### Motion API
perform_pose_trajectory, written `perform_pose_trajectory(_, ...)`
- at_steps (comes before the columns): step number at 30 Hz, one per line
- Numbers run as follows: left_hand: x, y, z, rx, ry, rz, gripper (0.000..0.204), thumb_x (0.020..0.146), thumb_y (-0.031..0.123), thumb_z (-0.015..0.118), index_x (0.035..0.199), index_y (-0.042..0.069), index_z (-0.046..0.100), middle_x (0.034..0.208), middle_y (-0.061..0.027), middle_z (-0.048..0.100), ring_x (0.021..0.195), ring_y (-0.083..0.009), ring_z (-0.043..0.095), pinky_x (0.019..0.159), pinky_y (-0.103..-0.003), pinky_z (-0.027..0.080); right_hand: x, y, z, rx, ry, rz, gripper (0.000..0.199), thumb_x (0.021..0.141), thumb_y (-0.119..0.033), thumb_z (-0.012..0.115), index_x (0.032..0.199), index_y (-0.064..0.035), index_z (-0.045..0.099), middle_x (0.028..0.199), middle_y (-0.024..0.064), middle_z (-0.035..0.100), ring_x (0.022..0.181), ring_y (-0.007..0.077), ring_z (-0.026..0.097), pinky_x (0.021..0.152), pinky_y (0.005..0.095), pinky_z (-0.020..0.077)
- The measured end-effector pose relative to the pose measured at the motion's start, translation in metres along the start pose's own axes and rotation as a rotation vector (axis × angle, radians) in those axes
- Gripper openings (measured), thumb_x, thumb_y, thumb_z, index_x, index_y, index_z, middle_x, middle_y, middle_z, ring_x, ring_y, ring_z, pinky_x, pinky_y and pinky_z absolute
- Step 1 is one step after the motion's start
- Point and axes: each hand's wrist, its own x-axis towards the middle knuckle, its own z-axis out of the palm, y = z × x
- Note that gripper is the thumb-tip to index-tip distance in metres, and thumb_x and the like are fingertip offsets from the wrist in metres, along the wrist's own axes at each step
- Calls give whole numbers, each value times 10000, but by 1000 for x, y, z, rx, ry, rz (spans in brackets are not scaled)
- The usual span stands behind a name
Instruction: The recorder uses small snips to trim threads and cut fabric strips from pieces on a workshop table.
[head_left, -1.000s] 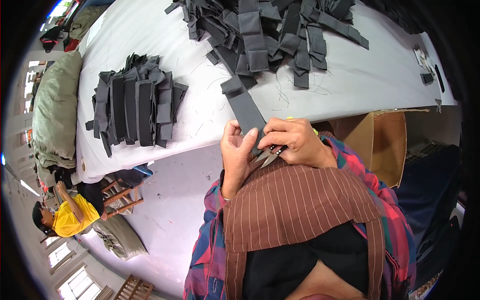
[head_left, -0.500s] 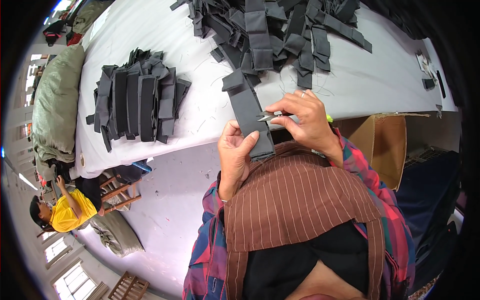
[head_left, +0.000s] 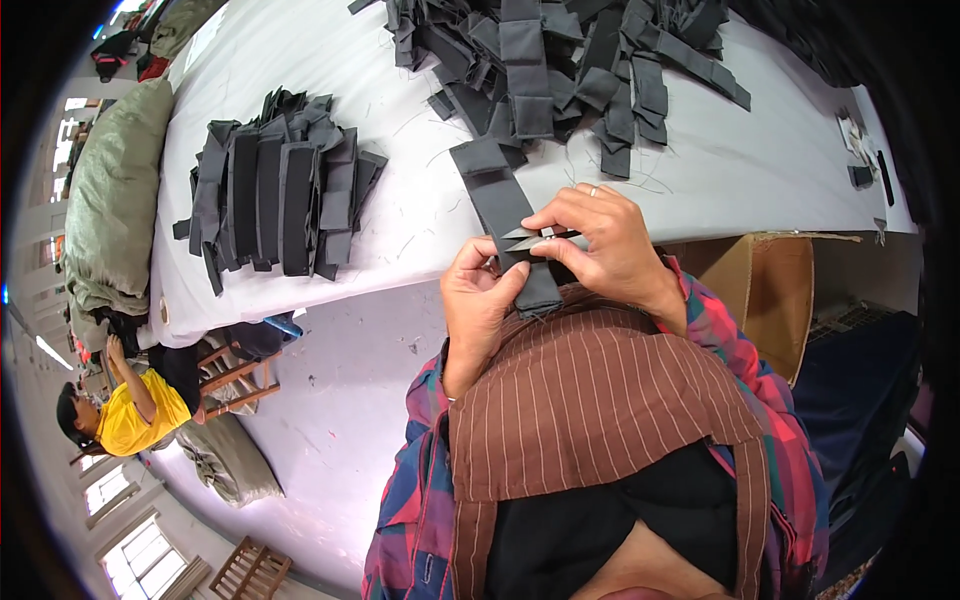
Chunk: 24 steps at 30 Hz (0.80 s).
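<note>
Head view: left hand (head_left: 480, 300) is curled shut on the lower part of a long dark grey fabric strap with a folded, stitched end (head_left: 505, 215), thumb and fingers pinching its edge. Strap runs from the table edge down to the person's chest, top end lying on the white table surface (head_left: 420, 215), bottom end over the brown striped apron (head_left: 590, 400). Right hand (head_left: 600, 240) is closed round small silver thread snips (head_left: 540, 240), blades touching the strap approx. mid-length (can't tell if the blades are open or shut).

On the table, left of the hands: a neat stack of finished dark grey straps (head_left: 280, 190). Further back, a loose heap of dark grey fabric pieces (head_left: 560, 60). Open brown cardboard box (head_left: 760, 290) sits just below the table edge, right of the right hand. Far left, well apart: another person in a yellow shirt (head_left: 120, 415), seated.
</note>
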Motion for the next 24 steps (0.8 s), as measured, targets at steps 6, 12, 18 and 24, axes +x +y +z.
perform_pose_trajectory(6,-1,0,-2,26,5,-65,211,795,-121,625,967,-11,571,963,-45,614,847,-91,584,761,-229,485,2,-2,6,-61,37,-98,181,689,-169,753,842,-99,687,708,20,599,647,205,536,605,322,362)
perform_pose_trajectory(12,-2,2,0,-33,-6,-84,225,791,-132,609,966,1,558,981,-49,611,857,-94,580,775,-237,489,3,-2,0,-191,24,-161,177,690,-149,755,847,-103,687,721,16,600,624,189,508,603,315,350)
perform_pose_trajectory(18,-4,14,-10,-187,-67,-59,329,689,62,639,994,24,521,888,-82,581,766,-182,595,719,-309,522,2,13,3,401,254,267,123,799,-94,712,899,-44,661,764,9,625,673,99,547,632,242,437)
perform_pose_trajectory(24,6,5,-37,-430,-45,-164,311,704,79,597,1001,50,509,946,-101,572,801,-198,584,708,-316,516,-3,19,-1,535,164,433,172,882,-98,652,1025,-8,620,871,-9,619,790,43,540,733,196,422)
